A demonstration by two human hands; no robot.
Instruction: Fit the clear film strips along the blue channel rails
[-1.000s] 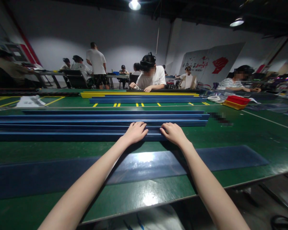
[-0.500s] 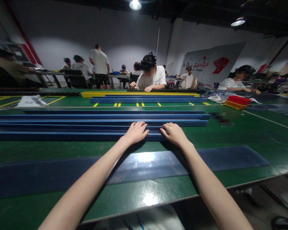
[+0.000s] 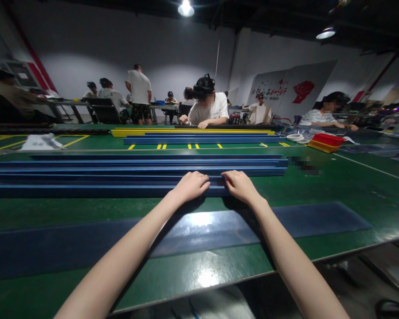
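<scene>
A long blue plastic channel (image 3: 86, 191) lies lengthwise on the green table in front of me. Near its right end, my left hand (image 3: 191, 185) rests with fingers curled over the channel, thumb along the near side. A short gap away, my right hand (image 3: 240, 185) grips the same strip, its fingers bent over the end. Most fingertips are hidden behind the channel. Just beyond lie several more blue channels (image 3: 146, 164), side by side. Closer to me, under my forearms, a flat clear bluish plastic strip (image 3: 206, 226) lies on the table.
Across the green table (image 3: 319, 186), a yellow channel (image 3: 186, 132) and further blue channels (image 3: 199, 140) lie before a co-worker (image 3: 210, 104). A red bin (image 3: 327, 141) stands at right, near white rolls (image 3: 295, 137). White paper (image 3: 41, 141) lies at left.
My left hand has shifted slightly right along the channel, its fingers closer together. My right hand stays almost in place. The view has moved a little.
</scene>
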